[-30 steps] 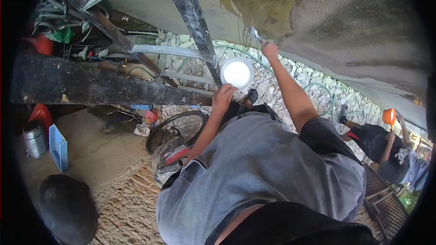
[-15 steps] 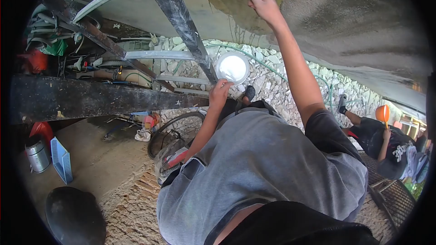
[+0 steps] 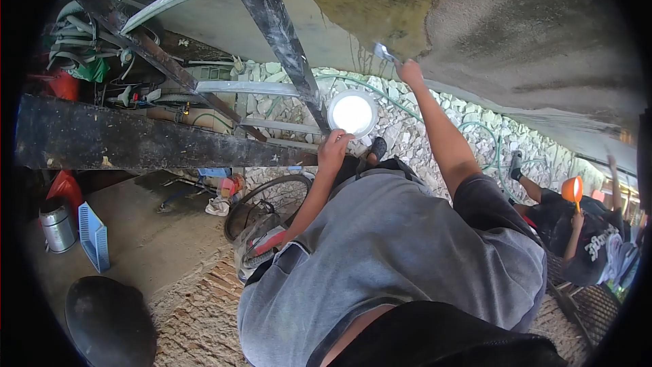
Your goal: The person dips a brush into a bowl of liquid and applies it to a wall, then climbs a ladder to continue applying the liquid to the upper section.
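At the near rim of a round tub (image 3: 367,130) filled with bright white material, my left hand (image 3: 333,151) has its fingers closed on the edge. My right hand (image 3: 409,73) is stretched forward, wrapped around the grip of a pale, flat-headed tool (image 3: 384,51). The tool's head is close to the lower part of the wall (image 3: 380,7), near a brownish damp patch; motion blur hides its exact kind.
A dark metal frame (image 3: 278,34) rises left of the tub, over white rubble (image 3: 407,122) crossed by a green hose (image 3: 387,98). A bicycle wheel (image 3: 238,214) stands at lower left. Another person (image 3: 584,224) holds an orange dipper (image 3: 572,189) at right.
My right hand and the tool have come down along the wall toward the tub. My left hand keeps its hold on the rim. The other person has raised an arm toward the wall.
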Demonstrator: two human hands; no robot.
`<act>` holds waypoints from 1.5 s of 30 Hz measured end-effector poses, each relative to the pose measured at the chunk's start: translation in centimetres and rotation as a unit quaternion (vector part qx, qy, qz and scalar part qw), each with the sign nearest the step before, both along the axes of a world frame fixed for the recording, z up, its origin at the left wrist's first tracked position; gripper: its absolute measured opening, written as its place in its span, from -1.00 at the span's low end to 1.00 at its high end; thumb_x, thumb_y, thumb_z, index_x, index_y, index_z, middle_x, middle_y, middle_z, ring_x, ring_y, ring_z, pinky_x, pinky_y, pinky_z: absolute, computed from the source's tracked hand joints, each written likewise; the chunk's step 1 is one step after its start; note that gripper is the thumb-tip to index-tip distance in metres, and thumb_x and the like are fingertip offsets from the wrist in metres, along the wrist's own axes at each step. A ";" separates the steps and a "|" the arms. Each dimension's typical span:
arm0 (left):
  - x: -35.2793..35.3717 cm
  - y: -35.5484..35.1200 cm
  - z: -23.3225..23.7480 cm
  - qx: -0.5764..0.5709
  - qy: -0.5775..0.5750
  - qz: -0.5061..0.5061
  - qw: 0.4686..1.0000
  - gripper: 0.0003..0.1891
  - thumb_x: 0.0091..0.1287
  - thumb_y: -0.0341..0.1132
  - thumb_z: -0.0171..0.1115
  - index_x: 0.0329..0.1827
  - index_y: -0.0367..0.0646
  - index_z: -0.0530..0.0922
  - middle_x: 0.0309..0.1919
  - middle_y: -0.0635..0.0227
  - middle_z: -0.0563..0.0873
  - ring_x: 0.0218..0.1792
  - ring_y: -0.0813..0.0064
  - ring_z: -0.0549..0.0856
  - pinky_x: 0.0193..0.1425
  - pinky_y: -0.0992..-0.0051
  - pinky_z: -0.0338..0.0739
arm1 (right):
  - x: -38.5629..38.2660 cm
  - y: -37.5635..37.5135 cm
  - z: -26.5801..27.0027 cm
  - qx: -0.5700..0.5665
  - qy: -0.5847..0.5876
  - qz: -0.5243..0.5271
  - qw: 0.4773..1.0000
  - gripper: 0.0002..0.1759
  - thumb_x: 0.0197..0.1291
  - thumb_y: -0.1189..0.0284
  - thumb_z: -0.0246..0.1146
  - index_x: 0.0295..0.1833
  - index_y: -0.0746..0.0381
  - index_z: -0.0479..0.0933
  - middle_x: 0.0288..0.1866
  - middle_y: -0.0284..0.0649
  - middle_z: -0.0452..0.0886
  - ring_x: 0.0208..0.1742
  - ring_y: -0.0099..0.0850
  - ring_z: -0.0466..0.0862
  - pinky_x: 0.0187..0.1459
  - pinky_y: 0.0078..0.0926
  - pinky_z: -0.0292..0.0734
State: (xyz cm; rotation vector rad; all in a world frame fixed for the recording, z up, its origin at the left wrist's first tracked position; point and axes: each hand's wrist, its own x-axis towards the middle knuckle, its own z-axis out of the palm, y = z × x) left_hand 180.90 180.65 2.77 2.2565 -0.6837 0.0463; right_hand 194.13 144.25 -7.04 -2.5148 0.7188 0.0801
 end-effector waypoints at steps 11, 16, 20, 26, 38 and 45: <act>0.0 0.6 -0.2 0.029 0.021 -0.027 0.999 -0.81 0.30 -0.47 0.36 -0.10 0.04 0.79 -0.11 0.36 0.70 -0.14 0.16 0.77 -0.11 0.18 0.65 | 3.8 3.2 33.5 0.481 -0.188 0.077 0.853 -0.57 0.57 0.06 0.15 -0.04 0.21 0.69 -0.59 -0.63 0.24 -0.64 -0.71 0.12 -0.60 -0.60 -0.02; 0.2 0.3 0.1 0.013 0.029 -0.028 0.999 -0.80 0.31 -0.47 0.36 -0.08 0.04 0.78 -0.09 0.35 0.71 -0.13 0.14 0.77 -0.08 0.16 0.65 | 7.9 0.1 42.2 0.422 -0.343 0.190 0.817 -0.69 0.56 0.24 0.20 -0.23 0.20 0.60 -0.48 -0.53 0.47 -0.43 -0.70 0.41 -0.39 -0.64 0.29; -0.2 0.2 0.2 0.018 0.037 -0.021 0.999 -0.81 0.37 -0.44 0.32 -0.07 0.06 0.79 -0.07 0.32 0.71 -0.11 0.15 0.77 -0.06 0.20 0.65 | 7.4 1.1 49.3 0.193 -0.501 0.196 0.821 -0.71 0.54 0.29 0.21 -0.12 0.31 0.64 -0.46 -0.46 0.54 -0.41 -0.64 0.48 -0.35 -0.58 0.37; -1.0 0.6 -1.4 0.018 0.040 -0.024 0.999 -0.82 0.44 -0.38 0.26 -0.03 0.07 0.79 -0.04 0.29 0.73 -0.06 0.21 0.78 0.01 0.26 0.67 | 6.9 2.5 58.4 0.040 -0.607 0.165 0.777 -0.70 0.50 0.33 0.23 -0.01 0.40 0.63 -0.43 -0.21 0.63 -0.36 -0.53 0.60 -0.26 -0.45 0.49; -0.8 -1.0 0.7 -0.012 0.018 -0.019 1.000 -0.82 0.34 -0.45 0.33 -0.07 0.01 0.78 -0.11 0.32 0.71 -0.15 0.18 0.79 -0.10 0.21 0.66 | 9.4 1.7 50.9 -0.200 -0.346 0.264 0.878 -0.62 0.51 0.08 0.23 0.03 0.16 0.71 -0.42 -0.12 0.74 -0.43 -0.27 0.72 -0.28 -0.25 0.64; -0.7 -0.9 -0.2 -0.018 0.074 -0.022 0.997 -0.82 0.43 -0.41 0.24 -0.05 -0.03 0.78 -0.12 0.24 0.71 -0.07 0.15 0.76 0.01 0.28 0.63 | 8.6 0.3 63.3 -0.166 -0.548 0.240 0.784 -0.68 0.45 0.21 0.28 0.03 0.23 0.71 -0.27 -0.18 0.81 -0.30 -0.21 0.77 -0.15 -0.21 0.70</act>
